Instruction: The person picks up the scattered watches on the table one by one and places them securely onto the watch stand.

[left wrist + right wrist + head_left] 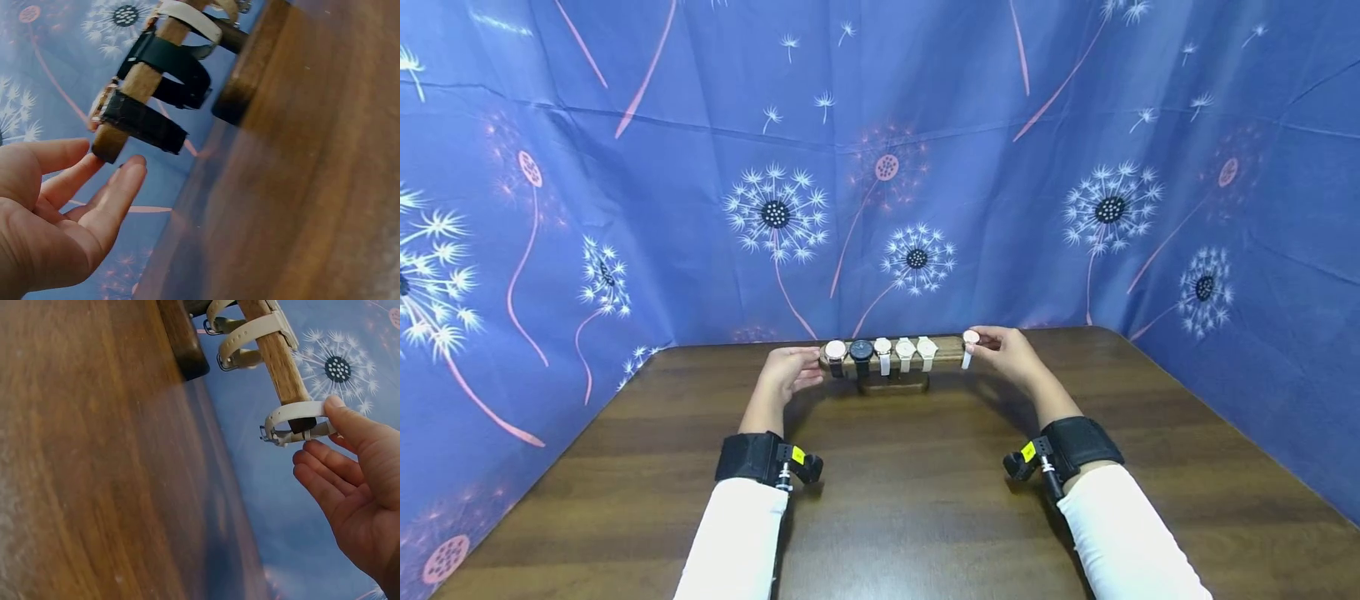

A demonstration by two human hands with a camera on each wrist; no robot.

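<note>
A wooden watch stand holds its bar (950, 349) level above a dark wooden base (893, 387). My right hand (1013, 360) pinches a white-strapped watch (294, 412) at the bar's right end; its buckled strap loops around the end. My left hand (69, 219) is at the opposite end, its fingers loosely extended and a fingertip at the bar's tip. From the left sit a dark-strapped watch with a pale dial (835, 350), a black watch (861, 350), a white-strapped watch (883, 357), then two cream watches (906, 352). A gap separates these from the pinched watch.
The stand is near the back of a brown wood-grain table (910, 500). Behind and beside the table hangs a blue cloth (985, 208) with dandelion prints. Black straps with camera mounts (752, 457) circle both wrists, below white sleeves.
</note>
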